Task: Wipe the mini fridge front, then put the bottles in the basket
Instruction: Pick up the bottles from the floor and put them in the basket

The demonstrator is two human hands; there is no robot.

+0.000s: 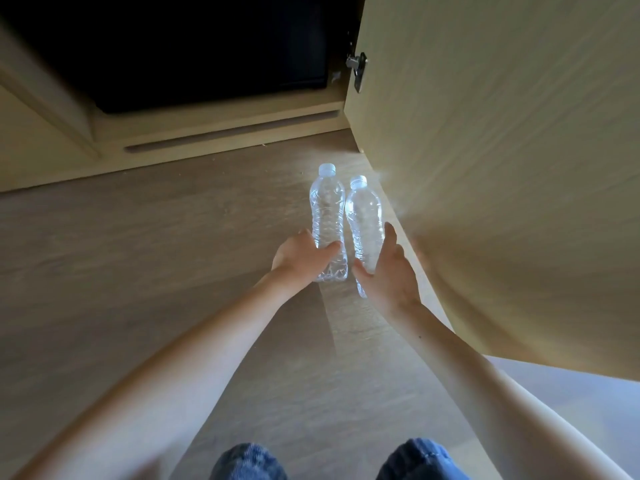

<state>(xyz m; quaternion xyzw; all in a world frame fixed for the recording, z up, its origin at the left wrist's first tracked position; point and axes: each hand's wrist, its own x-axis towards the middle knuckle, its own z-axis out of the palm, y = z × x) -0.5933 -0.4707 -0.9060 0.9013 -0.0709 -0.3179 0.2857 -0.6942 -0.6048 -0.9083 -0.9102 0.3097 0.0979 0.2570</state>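
Two clear plastic bottles with pale caps stand side by side on the wooden floor. My left hand (299, 252) wraps the lower part of the left bottle (327, 209), with the thumb across its front. My right hand (389, 271) cups the lower part of the right bottle (365, 216), thumb on its left side and fingers up its right side. The mini fridge (194, 50) is the dark black box inside the cabinet at the top. No basket is in view.
The open cabinet door (502, 168) hangs close to the right of the bottles, with its hinge (358, 69) at the top. The cabinet plinth (228, 133) runs behind them. My knees in blue jeans (249, 462) are at the bottom edge.
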